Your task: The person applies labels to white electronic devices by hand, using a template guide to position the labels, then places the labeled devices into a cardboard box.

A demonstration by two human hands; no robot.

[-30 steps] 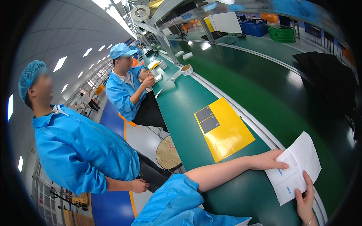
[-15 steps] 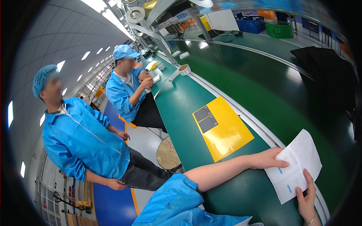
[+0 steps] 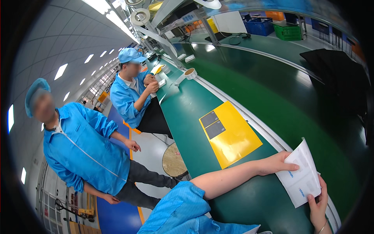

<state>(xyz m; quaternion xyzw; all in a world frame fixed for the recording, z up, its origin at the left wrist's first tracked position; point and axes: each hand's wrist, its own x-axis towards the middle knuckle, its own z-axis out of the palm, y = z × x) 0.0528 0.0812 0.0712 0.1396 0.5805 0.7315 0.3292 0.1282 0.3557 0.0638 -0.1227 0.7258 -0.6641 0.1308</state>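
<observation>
A white sheet of paper [image 3: 299,180] with blue print is held over the bench's edge at the lower right. It bends along its length, with its far corner standing up. My left hand [image 3: 277,163] grips its far left side, thumb on top. On its near right edge, my right hand [image 3: 318,202] pinches it between thumb and fingers. Left of the hands, a glossy yellow sheet [image 3: 238,142] lies flat on the green bench [image 3: 187,128]. Two dark grey rectangular pieces [image 3: 212,125] rest on its upper left part.
A seated co-worker [image 3: 130,93] in blue handles a small white item farther along the bench. Another person [image 3: 83,136] in blue stands to the left. Beyond the bench rail runs a green conveyor belt [image 3: 249,93]. A label roll [image 3: 190,73] stands at the rail.
The paper's right part has swung up and over toward the left, so less of its far face shows. My right hand has shifted slightly. The standing person has turned and moved an arm.
</observation>
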